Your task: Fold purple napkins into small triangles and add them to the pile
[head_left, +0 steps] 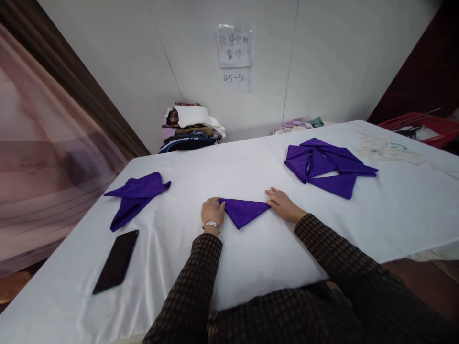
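Observation:
A purple napkin (244, 212) lies folded into a triangle on the white tablecloth, its point toward me. At its left corner my left hand (213, 211), with a silver bracelet at the wrist, is closed with thumb and fingers on the cloth. My right hand (283, 203) pinches the right corner, thumb against the fingers. The long edge between both hands runs nearly straight. More folded purple napkins (332, 167) lie in a loose pile to the right. Another purple cloth (138, 196), crumpled and partly folded, rests at the left.
A black phone (116, 261) lies at the table's left front. Behind the far edge stands a stack of clothes (191, 128), with more folded fabric (296, 125) beyond. A red basket (423, 129) is at the right. Paper signs (235, 57) hang on the wall.

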A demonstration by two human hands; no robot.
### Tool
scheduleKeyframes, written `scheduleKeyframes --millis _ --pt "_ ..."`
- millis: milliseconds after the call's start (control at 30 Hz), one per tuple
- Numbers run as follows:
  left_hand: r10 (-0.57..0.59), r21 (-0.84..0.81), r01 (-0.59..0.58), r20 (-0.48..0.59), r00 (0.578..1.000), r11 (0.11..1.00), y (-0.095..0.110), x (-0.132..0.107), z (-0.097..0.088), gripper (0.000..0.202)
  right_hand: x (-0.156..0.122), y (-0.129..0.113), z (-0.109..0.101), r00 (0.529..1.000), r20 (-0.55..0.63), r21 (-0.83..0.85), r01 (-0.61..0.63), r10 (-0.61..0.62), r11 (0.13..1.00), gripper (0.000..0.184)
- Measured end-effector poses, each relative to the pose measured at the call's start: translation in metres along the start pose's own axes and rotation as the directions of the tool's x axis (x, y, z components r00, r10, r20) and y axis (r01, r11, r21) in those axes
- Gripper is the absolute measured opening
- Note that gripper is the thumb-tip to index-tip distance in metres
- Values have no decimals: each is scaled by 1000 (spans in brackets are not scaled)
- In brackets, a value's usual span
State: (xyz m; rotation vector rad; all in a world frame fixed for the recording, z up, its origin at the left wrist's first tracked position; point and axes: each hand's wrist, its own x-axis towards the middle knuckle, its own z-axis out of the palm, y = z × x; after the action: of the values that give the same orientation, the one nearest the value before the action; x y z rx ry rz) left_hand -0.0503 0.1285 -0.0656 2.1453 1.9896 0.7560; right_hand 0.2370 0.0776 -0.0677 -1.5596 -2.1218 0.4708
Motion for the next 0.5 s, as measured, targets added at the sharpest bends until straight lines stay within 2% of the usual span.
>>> scheduleKeyframes --millis 333,500 --pt "-11 11 11 20 1000 1000 2 1 -1 28 -2 -11 -4 989 -20 32 -145 145 989 21" --pt "-3 -11 3 -8 1000 1000 2 1 0 34 -2 -3 3 977 -133 66 -160 168 985 11"
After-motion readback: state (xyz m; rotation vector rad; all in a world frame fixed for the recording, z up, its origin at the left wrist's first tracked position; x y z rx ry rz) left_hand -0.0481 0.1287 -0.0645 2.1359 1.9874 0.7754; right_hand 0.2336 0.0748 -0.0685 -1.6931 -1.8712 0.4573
